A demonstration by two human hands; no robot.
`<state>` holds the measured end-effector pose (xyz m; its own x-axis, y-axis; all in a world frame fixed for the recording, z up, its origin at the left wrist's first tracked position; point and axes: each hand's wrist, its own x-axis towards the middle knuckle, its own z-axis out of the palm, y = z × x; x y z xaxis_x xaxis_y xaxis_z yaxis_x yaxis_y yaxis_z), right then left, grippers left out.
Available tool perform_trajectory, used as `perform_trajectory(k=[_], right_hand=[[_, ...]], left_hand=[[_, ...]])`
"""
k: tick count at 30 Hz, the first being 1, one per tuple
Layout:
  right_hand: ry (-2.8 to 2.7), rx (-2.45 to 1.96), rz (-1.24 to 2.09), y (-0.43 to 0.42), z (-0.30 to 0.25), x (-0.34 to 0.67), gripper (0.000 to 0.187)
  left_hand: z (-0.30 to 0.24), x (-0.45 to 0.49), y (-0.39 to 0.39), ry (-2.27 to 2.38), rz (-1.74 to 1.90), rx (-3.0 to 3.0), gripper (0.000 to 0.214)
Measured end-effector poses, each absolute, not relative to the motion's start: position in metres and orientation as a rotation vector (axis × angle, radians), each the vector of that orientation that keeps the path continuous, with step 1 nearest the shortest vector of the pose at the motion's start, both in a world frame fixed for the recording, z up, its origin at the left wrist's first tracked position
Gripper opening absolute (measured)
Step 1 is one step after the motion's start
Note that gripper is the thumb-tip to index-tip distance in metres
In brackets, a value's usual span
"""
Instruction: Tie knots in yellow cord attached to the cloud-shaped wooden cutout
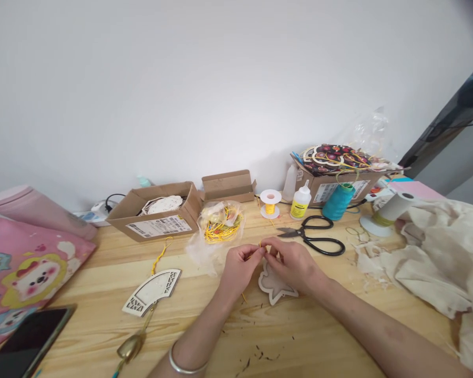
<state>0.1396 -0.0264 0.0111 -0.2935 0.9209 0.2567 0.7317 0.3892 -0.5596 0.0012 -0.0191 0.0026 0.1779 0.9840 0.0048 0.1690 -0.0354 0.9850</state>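
Observation:
My left hand (pixel 242 266) and my right hand (pixel 289 260) meet above the wooden table, fingertips pinched close together. Between them shows a bit of thin yellow cord (pixel 260 244), and a strand hangs down below my left hand. Just under my right hand lies a pale, scallop-edged ornament (pixel 274 286), partly covered by the hand. To the left rests a white fan-shaped ornament (pixel 152 291) with cut-out patterns and a yellow cord loop at its top. A gold-coloured pendant (pixel 130 347) is strung below it.
Black-handled scissors (pixel 323 244) lie open right of my hands. Behind stand a glue bottle (pixel 300 202), a spool (pixel 270 211), a teal thread cone (pixel 339 202), a bag of yellow cords (pixel 223 228) and cardboard boxes (pixel 118 223). Cream cloth (pixel 429 262) lies right, a phone (pixel 27 341) left.

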Motion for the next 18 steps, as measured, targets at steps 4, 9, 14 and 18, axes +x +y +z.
perform_trajectory(k=[4,9,14,18], right_hand=[[-2.125,-1.346,0.352,-0.0231,0.0098,0.1425,0.010],[-2.115,-1.321,0.270,-0.0213,0.0109,0.1455,0.007],[-2.121,-1.297,0.275,-0.0215,0.0126,0.1457,0.010],[-2.120,-1.274,0.276,-0.0214,0.0118,0.1457,0.011]], left_hand=[[0.0044,0.0009,-0.0205,1.225,0.980,1.453,0.023],[0.0050,0.0003,-0.0209,1.233,0.984,1.415,0.022],[0.0051,-0.0003,-0.0189,1.216,1.026,1.327,0.020],[0.0053,-0.0007,-0.0187,1.224,1.032,1.319,0.019]])
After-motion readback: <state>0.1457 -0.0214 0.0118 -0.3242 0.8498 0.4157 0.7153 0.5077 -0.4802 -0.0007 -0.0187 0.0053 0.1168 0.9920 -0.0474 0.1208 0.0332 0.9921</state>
